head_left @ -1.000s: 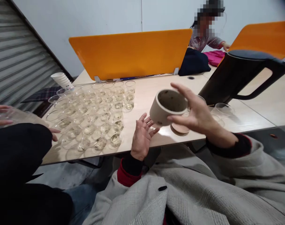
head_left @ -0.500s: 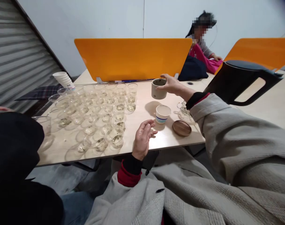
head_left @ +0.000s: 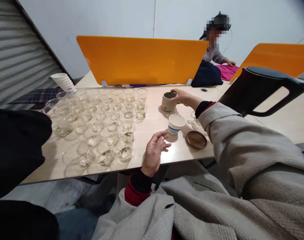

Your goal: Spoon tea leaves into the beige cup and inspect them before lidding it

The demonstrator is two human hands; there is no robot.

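My right hand [head_left: 183,97] grips the rim of a small grey ceramic jar [head_left: 168,104], fingers over its far edge. The jar appears to stand upright on the table, with dark bits showing inside. My left hand [head_left: 154,151] hovers at the table's front edge, fingers loosely stretched and holding nothing. Just beyond its fingertips stands a white paper cup [head_left: 176,124] with blue bands. A round wooden lid or dish [head_left: 196,140] lies right of the cup. Partly hidden by my right forearm is a ribbed clear glass piece [head_left: 197,124].
Rows of clear plastic cups [head_left: 124,153] with pale liquid and dark leaf bits fill the left side. A black kettle [head_left: 260,90] stands at the right. Behind are orange dividers [head_left: 142,61] and stacked paper cups [head_left: 64,83]. A dark-sleeved person [head_left: 17,150] is close at left; another person sits behind.
My right hand has lowered the ceramic jar onto the table. My left hand has barely moved. At left, the dark-sleeved arm has shifted, and the person behind has lowered the pink cloth.
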